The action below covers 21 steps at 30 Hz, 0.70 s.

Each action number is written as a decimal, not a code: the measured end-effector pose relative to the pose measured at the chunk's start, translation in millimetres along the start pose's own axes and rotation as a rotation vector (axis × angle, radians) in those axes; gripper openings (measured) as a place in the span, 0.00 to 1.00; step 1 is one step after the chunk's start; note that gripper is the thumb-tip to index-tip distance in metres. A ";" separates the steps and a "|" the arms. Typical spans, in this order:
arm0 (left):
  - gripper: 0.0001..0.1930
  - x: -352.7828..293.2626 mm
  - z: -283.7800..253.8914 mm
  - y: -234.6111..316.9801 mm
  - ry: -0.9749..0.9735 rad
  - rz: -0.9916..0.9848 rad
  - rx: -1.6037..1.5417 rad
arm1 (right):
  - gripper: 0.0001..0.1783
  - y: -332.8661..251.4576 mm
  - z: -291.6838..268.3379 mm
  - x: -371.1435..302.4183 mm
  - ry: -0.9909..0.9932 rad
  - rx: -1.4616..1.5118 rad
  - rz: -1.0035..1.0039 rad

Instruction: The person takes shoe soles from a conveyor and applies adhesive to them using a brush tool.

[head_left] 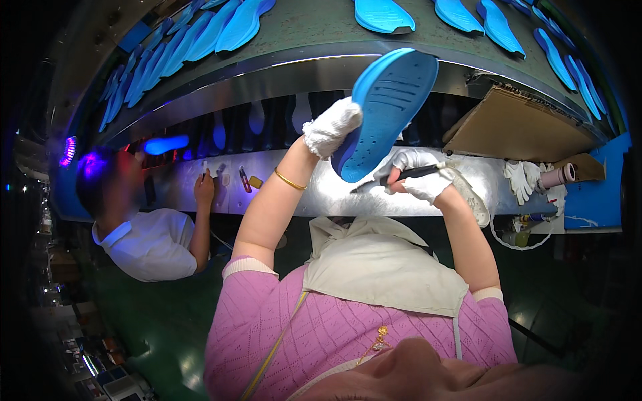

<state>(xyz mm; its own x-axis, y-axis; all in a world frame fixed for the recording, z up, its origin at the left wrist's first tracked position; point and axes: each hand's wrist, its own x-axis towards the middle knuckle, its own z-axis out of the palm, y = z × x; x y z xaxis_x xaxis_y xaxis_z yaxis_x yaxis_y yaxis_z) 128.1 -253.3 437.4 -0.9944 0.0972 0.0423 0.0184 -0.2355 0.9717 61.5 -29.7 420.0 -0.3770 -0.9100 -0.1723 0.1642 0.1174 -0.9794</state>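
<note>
My left hand, in a white knit glove, grips a blue shoe sole by its left edge. The sole is raised and tilted in front of the conveyor's metal edge, with its grooved and dotted face toward me. My right hand wears a white glove with some fingertips bare. Its fingers are closed round a black pen-shaped tool, whose thin end points left, below the sole and apart from it. Under both hands runs a brightly lit metal worktop. Next to my right wrist lies a pale sole-shaped piece.
Several blue soles lie on the green conveyor belt beyond. A cardboard box stands at the right, near white gloves and a pinkish roll. A co-worker is at the left, near a red tool.
</note>
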 end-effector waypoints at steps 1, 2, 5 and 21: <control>0.50 2.1 0.0 -0.5 0.009 -0.019 -0.051 | 0.07 -2.5 -0.8 -0.1 0.052 -0.022 0.175; 0.42 6.1 0.4 -1.2 0.016 -0.036 -0.101 | 0.08 -4.6 -1.1 -2.2 0.043 0.130 0.032; 0.30 17.5 2.8 -2.5 0.158 -0.209 -0.024 | 0.07 -6.9 -0.5 -3.3 0.027 -0.105 -0.297; 0.36 25.1 5.3 -0.1 0.224 -0.368 0.158 | 0.08 -10.1 -19.1 5.7 0.064 -0.008 -0.316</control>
<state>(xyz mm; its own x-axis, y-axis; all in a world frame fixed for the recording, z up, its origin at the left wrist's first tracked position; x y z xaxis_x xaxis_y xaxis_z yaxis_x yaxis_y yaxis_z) 103.7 -245.7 439.6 -0.9355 -0.0689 -0.3466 -0.3419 -0.0721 0.9370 40.3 -28.6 426.9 -0.4652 -0.8750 0.1340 0.0233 -0.1634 -0.9863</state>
